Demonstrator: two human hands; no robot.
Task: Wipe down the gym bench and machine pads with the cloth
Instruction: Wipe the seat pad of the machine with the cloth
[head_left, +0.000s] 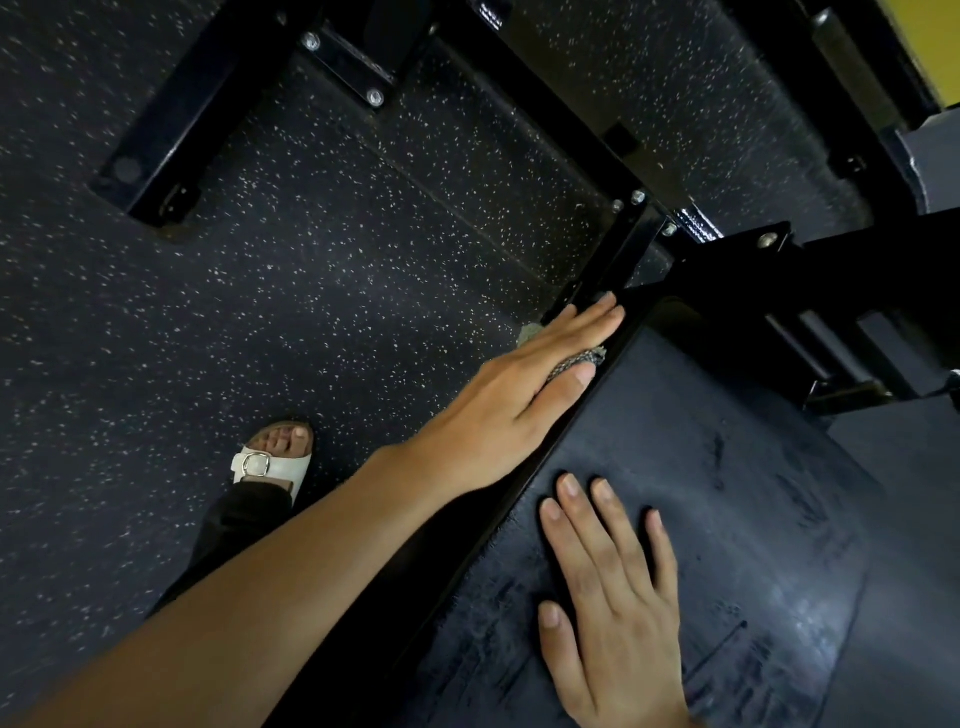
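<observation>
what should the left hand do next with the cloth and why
Probably slide the left hand and cloth back along the side edge of the pad: the cloth is pressed at its far end, and the right hand rests flat on top.

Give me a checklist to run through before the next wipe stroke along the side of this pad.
1. Cloth under the left hand: ok, it shows beneath the fingers and thumb.
2. Left hand flat on the pad's side edge: ok, fingers straight.
3. Right hand bracing the pad top: ok, it rests flat.
4. Room ahead of the left fingertips: not ok, the black frame bar sits right at them.
5. Pad top free of streaks: not ok, streaks show.
6. Sandalled foot clear of the frame: ok, it stands on the speckled floor.
</observation>
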